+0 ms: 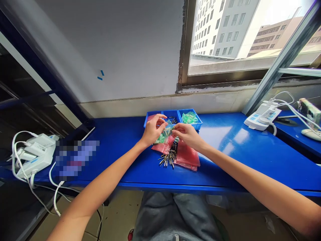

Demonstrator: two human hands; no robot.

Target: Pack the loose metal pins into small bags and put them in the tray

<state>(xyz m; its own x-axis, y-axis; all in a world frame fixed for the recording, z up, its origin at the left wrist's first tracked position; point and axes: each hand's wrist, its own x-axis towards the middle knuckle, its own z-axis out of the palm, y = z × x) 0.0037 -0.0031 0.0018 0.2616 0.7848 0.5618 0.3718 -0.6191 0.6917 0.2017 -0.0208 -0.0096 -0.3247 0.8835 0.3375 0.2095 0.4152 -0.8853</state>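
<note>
My left hand (152, 130) pinches the left side of a small clear plastic bag (169, 130). On the bag's other side, the fingers of my right hand (187, 135) are closed at its edge. Small slender pieces seem to be in the bag, too small to make out. Below the hands lies a loose pile of thin metal pin-like parts (168, 158), dark and silvery. A stack of red plastic bags (187, 156) is to the right of the pile, and more red bags (158, 148) lie to its left. Green bags (160, 138) rest under my left hand.
Behind my hands stands a blue divided tray (199, 126) with green bags (190, 117) and dark parts (173, 119) in it. White power strips with cables are at the left (40, 152) and right (262, 115). The blue table's front edge (180, 189) runs before my lap.
</note>
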